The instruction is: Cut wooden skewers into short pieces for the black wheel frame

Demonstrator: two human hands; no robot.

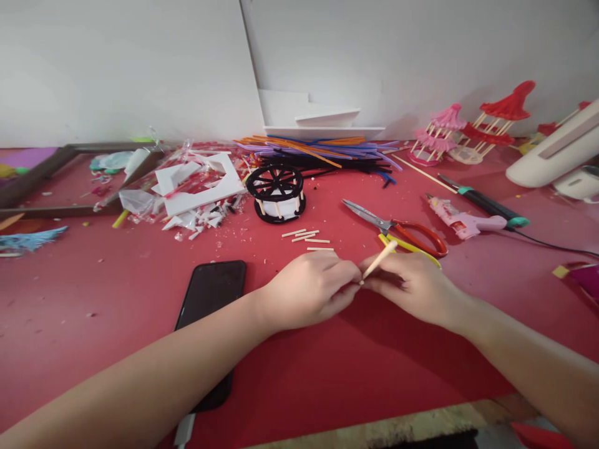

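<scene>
Wooden stick (381, 259) slants up, its lower end pinched in fingertips of left hand (318, 285) and right hand (418, 287)

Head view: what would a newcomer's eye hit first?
Probably the left hand and right hand, meeting at the lower end of a pale stick over the red tabletop. Next, the black spoked model standing beyond the left hand, before a colourful bundle of strands. Then the red-topped model and pink-topped model at far right, near the wall.
</scene>
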